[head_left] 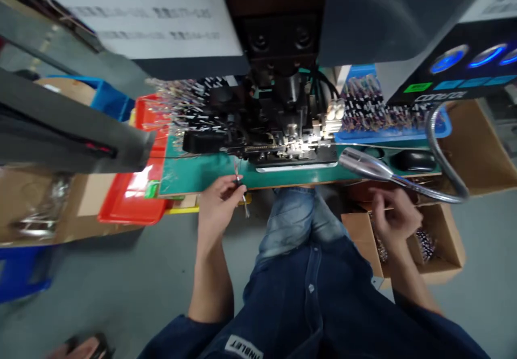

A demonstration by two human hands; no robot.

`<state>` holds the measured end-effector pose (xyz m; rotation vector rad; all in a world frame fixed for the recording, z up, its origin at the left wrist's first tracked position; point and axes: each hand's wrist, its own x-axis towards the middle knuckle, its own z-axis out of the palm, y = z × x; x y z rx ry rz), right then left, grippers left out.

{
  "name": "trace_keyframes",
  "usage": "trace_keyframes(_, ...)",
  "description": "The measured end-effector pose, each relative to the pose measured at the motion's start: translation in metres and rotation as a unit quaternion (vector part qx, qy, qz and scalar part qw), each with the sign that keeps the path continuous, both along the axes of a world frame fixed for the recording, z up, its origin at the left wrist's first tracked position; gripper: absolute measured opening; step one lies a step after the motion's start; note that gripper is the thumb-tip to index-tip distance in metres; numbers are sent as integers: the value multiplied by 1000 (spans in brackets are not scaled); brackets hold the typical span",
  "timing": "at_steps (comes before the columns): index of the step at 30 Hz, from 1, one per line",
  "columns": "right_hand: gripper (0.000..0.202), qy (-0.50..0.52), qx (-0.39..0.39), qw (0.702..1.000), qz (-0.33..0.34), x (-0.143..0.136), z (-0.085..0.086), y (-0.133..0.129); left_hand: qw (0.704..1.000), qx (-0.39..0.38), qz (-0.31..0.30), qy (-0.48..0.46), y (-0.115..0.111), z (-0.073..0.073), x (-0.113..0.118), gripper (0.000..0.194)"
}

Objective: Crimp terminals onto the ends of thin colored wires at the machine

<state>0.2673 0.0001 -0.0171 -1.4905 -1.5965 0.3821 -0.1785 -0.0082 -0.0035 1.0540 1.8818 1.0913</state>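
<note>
My left hand pinches a short wire piece between thumb and fingers at the front edge of the green work surface. The wire's thin ends stick out above and below the fingertips. Behind it stands a black machine with a brightly lit metal part. My right hand is raised over the cardboard box at the right, below the lamp head, fingers partly curled and apart, with nothing visible in it.
Bundled wires lie left of the machine, more in a blue tray at the right. A silver gooseneck lamp reaches over the right edge. A red tray and cardboard boxes flank the bench.
</note>
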Motion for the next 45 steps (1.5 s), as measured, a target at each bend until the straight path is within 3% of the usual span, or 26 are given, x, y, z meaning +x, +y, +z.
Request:
trace_keyframes(2, 19, 30, -44, 990, 129, -44, -12, -20, 995, 4, 12, -100, -15, -5, 5, 53)
trace_keyframes(4, 24, 91, -124, 961, 230, -90, -17, -28, 984, 25, 21, -175, -28, -11, 20, 53)
trace_keyframes(7, 32, 195, -247, 890, 330, -140, -18, -26, 964, 50, 7, -260, -42, -19, 54, 49)
trace_keyframes(9, 39, 260, -314, 837, 365, -157, -15, -24, 957, 47, -15, -286, -46, -20, 76, 47)
trace_keyframes(12, 48, 314, -350, 806, 359, -162, -6, -26, 966, 62, -31, -250, -47, -16, 97, 39)
trace_keyframes(15, 48, 366, -361, 787, 341, -155, 2, -28, 964, 93, -75, -238, -42, -12, 101, 37)
trace_keyframes(18, 44, 426, -400, 729, 356, -147, 5, -27, 940, 125, -115, -296, -31, -8, 98, 41)
trace_keyframes(21, 43, 462, -428, 681, 374, -142, 1, -27, 927, 119, -97, -342, -15, 0, 98, 38)
trace_keyframes(24, 43, 477, -434, 658, 387, -140, -2, -26, 925, 95, -91, -358, 1, 11, 105, 37)
trace_keyframes(28, 43, 462, -421, 667, 406, -135, -1, -22, 914, 106, -92, -380, 11, 22, 114, 36)
trace_keyframes(34, 41, 365, -363, 760, 396, -122, -2, -9, 919, 116, -121, -357, 7, 26, 113, 29)
trace_keyframes(38, 37, 325, -327, 786, 412, -114, -1, 2, 937, 112, -138, -301, 5, 29, 107, 28)
trace_keyframes(41, 37, 312, -312, 797, 412, -110, 4, 8, 927, 101, -154, -328, 7, 33, 105, 30)
trace_keyframes(45, 41, 337, -336, 780, 407, -109, 9, 9, 916, 95, -156, -357, 11, 36, 106, 36)
